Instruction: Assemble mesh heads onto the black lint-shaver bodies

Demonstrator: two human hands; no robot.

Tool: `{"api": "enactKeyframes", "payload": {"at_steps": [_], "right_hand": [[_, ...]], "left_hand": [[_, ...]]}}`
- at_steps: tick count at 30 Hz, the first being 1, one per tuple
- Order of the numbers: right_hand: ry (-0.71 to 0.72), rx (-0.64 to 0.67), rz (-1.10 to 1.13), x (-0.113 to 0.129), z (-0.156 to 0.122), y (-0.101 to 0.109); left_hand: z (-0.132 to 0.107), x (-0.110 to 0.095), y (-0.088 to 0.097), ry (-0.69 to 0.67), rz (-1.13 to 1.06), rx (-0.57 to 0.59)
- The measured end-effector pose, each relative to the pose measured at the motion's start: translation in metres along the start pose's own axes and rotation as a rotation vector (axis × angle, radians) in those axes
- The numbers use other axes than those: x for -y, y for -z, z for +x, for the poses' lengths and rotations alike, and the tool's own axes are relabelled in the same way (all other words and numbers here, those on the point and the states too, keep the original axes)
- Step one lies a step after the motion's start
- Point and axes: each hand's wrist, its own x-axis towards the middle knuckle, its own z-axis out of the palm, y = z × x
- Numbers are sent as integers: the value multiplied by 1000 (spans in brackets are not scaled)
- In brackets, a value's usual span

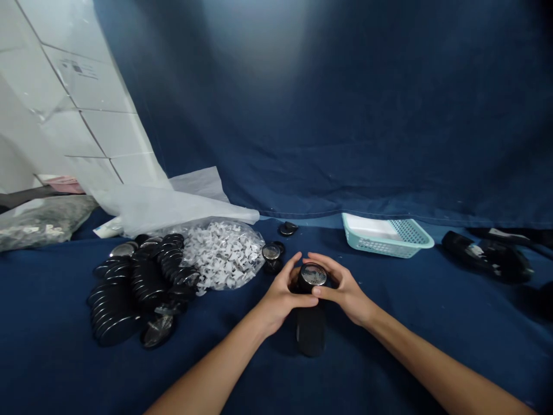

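Between my two hands is a small round black case with a patterned, silvery top facing up. My left hand curves around its left side, with the thumb along the near edge. From the other side my right hand grips it, the thumbs almost meeting in front. Just below the hands a black oblong piece lies on the blue cloth; whether it touches the case is hard to see. Left of my left hand stand more round cases with silvery tops.
A clear bag of small white plastic parts lies left of the hands, beside stacked black round pieces. Behind right is a light green basket holding something white. Dark objects lie far right. A blue curtain hangs behind.
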Motion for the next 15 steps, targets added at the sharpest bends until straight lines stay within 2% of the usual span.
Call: {"api": "enactKeyframes", "payload": {"at_steps": [4,7,9,11,15], "right_hand": [[66,70,-55,11,1,4],[88,130,-133,23,-1,1],[93,162,-198,33,-3,-3],[105,204,-257,41,-5,-7],[138,287,-267,47,-6,-11]], "left_hand": [[-2,-2,0,121,-358,39],[-4,0,-5,360,-475,104],[-5,2,-9,520,-453,145],[-6,3,-13,621,-376,158],[-6,5,-21,670,-310,228]]}}
